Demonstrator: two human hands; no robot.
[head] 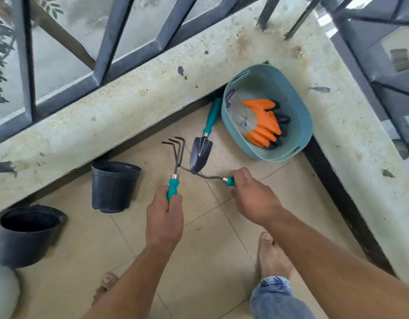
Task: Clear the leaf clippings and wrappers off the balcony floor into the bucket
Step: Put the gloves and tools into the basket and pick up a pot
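Your L hand (164, 217) clamped on 3-prong cultivator (173, 185) handle, frame ctr, R hand (252, 196) gripping 2nd teal-handled tool (230, 181), trowel (201, 148) just above

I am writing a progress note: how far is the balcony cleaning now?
Done: no clippings or wrappers show on the floor tiles in view, and the blue basket holds orange gloves. In hand: the left hand grips a three-prong rake, the right hand a thin bent tool. Left: perhaps only the tools; a trowel lies beside the basket.
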